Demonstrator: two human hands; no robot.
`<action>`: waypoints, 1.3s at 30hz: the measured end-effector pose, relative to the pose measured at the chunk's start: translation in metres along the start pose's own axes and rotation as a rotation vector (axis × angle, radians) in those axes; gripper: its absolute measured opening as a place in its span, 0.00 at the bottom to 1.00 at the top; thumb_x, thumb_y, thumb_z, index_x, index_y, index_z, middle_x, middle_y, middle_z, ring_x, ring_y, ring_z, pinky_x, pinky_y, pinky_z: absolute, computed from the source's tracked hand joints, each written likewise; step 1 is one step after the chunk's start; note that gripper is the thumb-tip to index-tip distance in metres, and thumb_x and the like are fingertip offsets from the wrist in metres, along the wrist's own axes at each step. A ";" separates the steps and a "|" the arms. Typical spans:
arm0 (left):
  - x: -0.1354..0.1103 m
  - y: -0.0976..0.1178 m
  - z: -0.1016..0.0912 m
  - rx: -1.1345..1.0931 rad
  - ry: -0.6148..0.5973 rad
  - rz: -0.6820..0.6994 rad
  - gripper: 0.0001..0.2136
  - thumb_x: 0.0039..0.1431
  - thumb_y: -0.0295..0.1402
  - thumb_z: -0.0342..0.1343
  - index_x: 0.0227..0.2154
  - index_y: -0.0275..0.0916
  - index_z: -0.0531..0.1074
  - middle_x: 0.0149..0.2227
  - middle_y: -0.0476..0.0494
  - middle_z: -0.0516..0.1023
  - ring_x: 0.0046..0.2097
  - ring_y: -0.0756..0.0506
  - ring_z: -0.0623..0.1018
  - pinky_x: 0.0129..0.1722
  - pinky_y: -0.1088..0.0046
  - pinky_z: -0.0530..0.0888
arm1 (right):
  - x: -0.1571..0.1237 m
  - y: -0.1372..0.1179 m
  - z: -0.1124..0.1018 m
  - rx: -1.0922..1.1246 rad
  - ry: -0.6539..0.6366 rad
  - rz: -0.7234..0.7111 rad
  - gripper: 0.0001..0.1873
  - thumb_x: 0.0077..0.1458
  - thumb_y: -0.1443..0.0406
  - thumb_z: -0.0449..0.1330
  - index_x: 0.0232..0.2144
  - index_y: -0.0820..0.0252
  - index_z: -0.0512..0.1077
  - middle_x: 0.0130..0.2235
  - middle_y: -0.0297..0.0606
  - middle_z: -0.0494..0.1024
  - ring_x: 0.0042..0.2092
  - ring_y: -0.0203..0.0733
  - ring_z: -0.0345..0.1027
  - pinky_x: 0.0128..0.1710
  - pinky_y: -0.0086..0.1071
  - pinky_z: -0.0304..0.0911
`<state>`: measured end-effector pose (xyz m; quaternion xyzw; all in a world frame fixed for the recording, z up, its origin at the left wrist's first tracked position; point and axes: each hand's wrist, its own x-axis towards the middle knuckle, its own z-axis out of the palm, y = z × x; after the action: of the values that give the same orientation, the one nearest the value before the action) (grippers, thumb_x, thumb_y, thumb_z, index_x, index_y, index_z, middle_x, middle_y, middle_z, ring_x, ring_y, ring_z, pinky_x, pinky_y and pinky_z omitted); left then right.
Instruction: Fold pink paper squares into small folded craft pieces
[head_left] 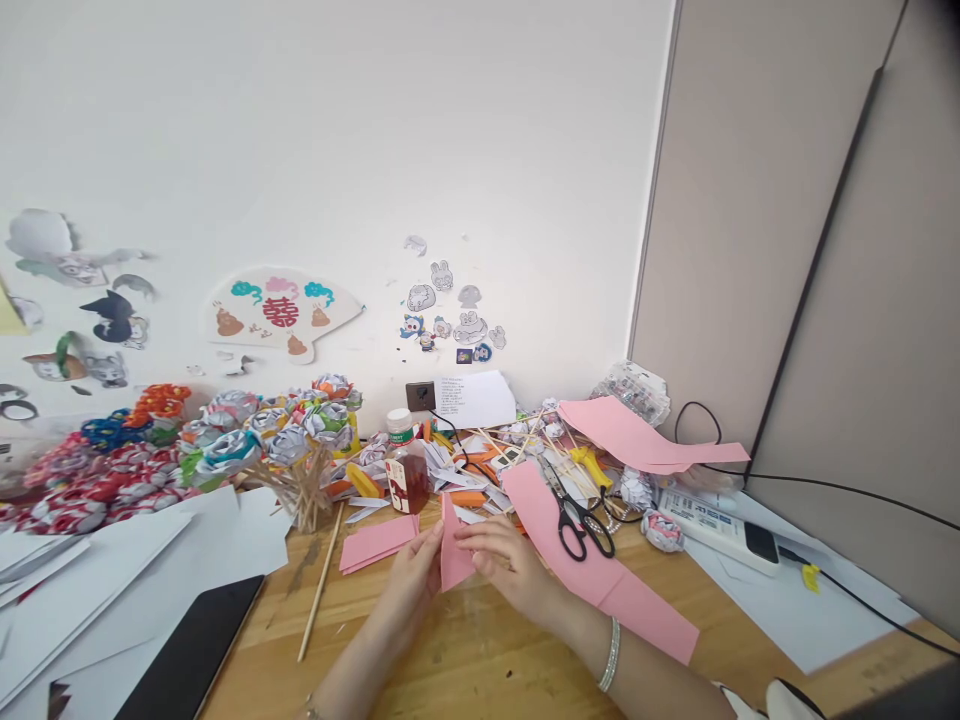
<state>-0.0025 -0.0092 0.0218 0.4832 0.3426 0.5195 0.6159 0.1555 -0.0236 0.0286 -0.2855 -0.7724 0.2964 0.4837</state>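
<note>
You hold the folded piece of pink paper (453, 560) up over the near middle of the bench (450, 655), its long axis running roughly away from you, with the narrow end pointing toward the wall (517, 170) and the broader end toward you. Your left hand (412, 572) has its fingers clamped on the left edge, while your right hand (514, 570) has its fingers against the right side, though you cannot tell whether they pinch it. The pink stack (375, 546) lies slantwise just left, and scissors (574, 520) rest on the long pink strip (540, 525) at right.
</note>
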 end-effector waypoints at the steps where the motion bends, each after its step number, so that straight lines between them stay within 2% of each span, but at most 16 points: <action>1: 0.000 0.000 0.000 0.017 0.003 0.004 0.20 0.48 0.47 0.52 0.34 0.33 0.72 0.38 0.36 0.78 0.42 0.41 0.75 0.42 0.66 0.69 | 0.000 0.002 0.001 0.014 0.024 0.011 0.13 0.55 0.60 0.51 0.39 0.51 0.72 0.43 0.38 0.72 0.49 0.43 0.59 0.51 0.41 0.49; 4: 0.000 -0.001 0.001 0.078 0.033 -0.038 0.18 0.47 0.45 0.54 0.32 0.33 0.72 0.32 0.39 0.79 0.34 0.44 0.76 0.35 0.70 0.71 | 0.002 0.013 0.003 0.087 0.159 0.074 0.13 0.52 0.59 0.54 0.39 0.55 0.71 0.43 0.40 0.70 0.47 0.43 0.60 0.49 0.38 0.53; 6: -0.002 -0.002 0.002 0.122 0.021 -0.073 0.17 0.47 0.44 0.55 0.30 0.33 0.72 0.25 0.42 0.78 0.27 0.47 0.75 0.28 0.74 0.70 | 0.004 0.021 0.004 0.196 0.218 0.172 0.18 0.48 0.57 0.57 0.41 0.56 0.69 0.43 0.41 0.69 0.44 0.43 0.63 0.45 0.37 0.57; 9: -0.005 -0.003 0.006 0.168 -0.063 -0.087 0.15 0.46 0.43 0.56 0.27 0.34 0.71 0.24 0.45 0.77 0.26 0.49 0.74 0.26 0.76 0.69 | 0.006 0.025 0.005 0.406 0.130 0.293 0.22 0.47 0.54 0.57 0.43 0.58 0.67 0.39 0.40 0.72 0.40 0.43 0.65 0.38 0.34 0.60; 12: -0.009 -0.003 0.011 0.206 -0.107 -0.110 0.15 0.44 0.44 0.58 0.26 0.35 0.70 0.24 0.45 0.76 0.27 0.47 0.75 0.26 0.75 0.69 | 0.007 0.024 0.006 0.518 0.062 0.337 0.21 0.46 0.54 0.58 0.41 0.60 0.68 0.35 0.39 0.73 0.36 0.41 0.66 0.34 0.31 0.60; 17: -0.012 -0.005 0.015 0.243 -0.117 -0.127 0.16 0.43 0.44 0.58 0.23 0.34 0.69 0.21 0.45 0.76 0.24 0.47 0.75 0.26 0.74 0.69 | 0.005 0.023 0.008 0.482 0.131 0.374 0.15 0.44 0.55 0.59 0.25 0.64 0.69 0.25 0.33 0.69 0.26 0.34 0.61 0.27 0.27 0.57; 20: -0.011 -0.007 0.016 0.248 -0.101 -0.131 0.16 0.41 0.44 0.59 0.22 0.34 0.69 0.21 0.46 0.76 0.24 0.47 0.75 0.26 0.74 0.69 | 0.005 0.024 0.009 0.443 0.163 0.387 0.15 0.43 0.56 0.60 0.20 0.63 0.67 0.21 0.30 0.66 0.24 0.32 0.58 0.25 0.26 0.54; 28: -0.011 -0.011 0.015 0.239 -0.072 -0.140 0.15 0.43 0.44 0.58 0.21 0.34 0.67 0.20 0.45 0.76 0.22 0.48 0.75 0.22 0.75 0.69 | 0.004 0.019 0.010 0.513 0.147 0.408 0.13 0.44 0.58 0.60 0.21 0.63 0.66 0.21 0.30 0.67 0.24 0.32 0.59 0.25 0.26 0.55; 39: -0.014 -0.010 0.017 0.252 -0.069 -0.158 0.16 0.43 0.45 0.57 0.21 0.35 0.67 0.19 0.46 0.76 0.20 0.49 0.74 0.22 0.76 0.68 | 0.004 0.020 0.009 0.461 0.174 0.413 0.16 0.44 0.55 0.59 0.22 0.64 0.70 0.20 0.30 0.66 0.22 0.31 0.55 0.22 0.25 0.52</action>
<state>0.0134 -0.0270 0.0162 0.5458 0.4205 0.4053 0.6009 0.1489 -0.0092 0.0131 -0.3433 -0.5664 0.5301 0.5295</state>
